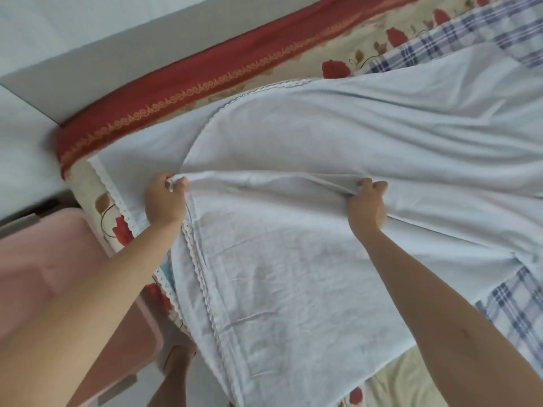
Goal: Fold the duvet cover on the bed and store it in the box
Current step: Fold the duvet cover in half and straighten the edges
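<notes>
Floral sheet [338, 69] covers the bed, and over it the pale duvet cover [293, 274] fills mid-frame. Left hand [164, 201] and right hand [367, 204], fingers curled, each pinch its raised fold at centre. Pink box [44, 259] sits lower left.

Soft even daylight, faint shadows, slight blur, wide-angle edge warping

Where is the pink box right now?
In the head view the pink box sits at the lower left, beside the near corner of the bed, below and left of the left hand.
</notes>
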Available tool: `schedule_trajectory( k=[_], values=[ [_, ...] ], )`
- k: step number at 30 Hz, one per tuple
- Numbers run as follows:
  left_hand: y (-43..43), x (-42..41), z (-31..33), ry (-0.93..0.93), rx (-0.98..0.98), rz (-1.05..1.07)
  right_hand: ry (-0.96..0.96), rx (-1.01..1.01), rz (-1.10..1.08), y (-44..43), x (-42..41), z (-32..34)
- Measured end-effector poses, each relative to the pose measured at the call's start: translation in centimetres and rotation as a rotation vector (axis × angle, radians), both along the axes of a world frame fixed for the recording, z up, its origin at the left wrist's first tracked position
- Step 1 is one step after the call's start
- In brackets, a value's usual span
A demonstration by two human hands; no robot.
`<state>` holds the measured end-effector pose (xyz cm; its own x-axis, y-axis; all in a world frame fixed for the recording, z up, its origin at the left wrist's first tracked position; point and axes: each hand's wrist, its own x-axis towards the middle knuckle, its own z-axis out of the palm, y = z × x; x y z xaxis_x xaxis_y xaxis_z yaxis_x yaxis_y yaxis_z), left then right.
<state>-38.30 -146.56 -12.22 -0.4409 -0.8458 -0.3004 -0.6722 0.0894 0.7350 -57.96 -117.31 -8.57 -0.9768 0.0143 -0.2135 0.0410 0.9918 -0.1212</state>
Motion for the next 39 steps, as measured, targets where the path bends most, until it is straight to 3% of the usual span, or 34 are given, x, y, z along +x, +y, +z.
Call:
schedule_trajectory(
  k=[3, 8, 12, 15, 18, 20, 23, 26, 30, 32, 35, 39],
  values=[
    [0.4, -0.2, -0.2, -0.008, -0.041, 0.033, 0.049, 0.058, 0.030, 1.8, -1.0, -0.5],
    [2.1, -0.5, 0.7, 0.020, -0.063, 0.147, 0.344, -0.120, -0.090, 2.6, -2.2, 0.9],
    [1.8, -0.6, 3.1, 0.153, -0.128, 0.226, 0.429, -0.248, 0.143, -1.0, -9.0, 4.8],
    [-1.5, -0.7, 3.7, 0.227, -0.233, 0.362, 0.366, -0.270, 0.404, -6.2, -13.1, 6.0],
    [-4.3, 0.5, 2.5, 0.104, -0.268, 0.334, 0.115, -0.285, 0.568, -12.3, -14.7, 3.8],
    [-5.3, 1.3, 1.6, 0.043, -0.308, 0.275, 0.011, -0.257, 0.533, -15.1, -14.8, 1.7],
    [-7.2, 1.0, 0.4, 0.037, -0.370, 0.269, 0.036, -0.259, 0.414, -16.7, -15.2, -0.8],
    [-8.5, 1.0, -0.7, 0.027, -0.397, 0.280, 0.027, -0.166, 0.428, -17.8, -15.5, -2.8],
    [-8.7, 1.6, -1.4, 0.065, -0.421, 0.329, 0.134, -0.270, 0.446, -18.8, -15.6, -2.2],
    [-9.4, 2.1, -2.1, 0.041, -0.408, 0.355, 0.073, -0.272, 0.505, -19.8, -15.6, -2.0],
    [-9.5, 2.0, -2.4, -0.076, -0.383, 0.384, -0.066, -0.146, 0.538, -21.1, -15.8, -2.6],
    [-9.6, 1.5, -2.3, -0.141, -0.398, 0.344, -0.087, -0.044, 0.471, -22.3, -16.2, -3.3]
  ],
)
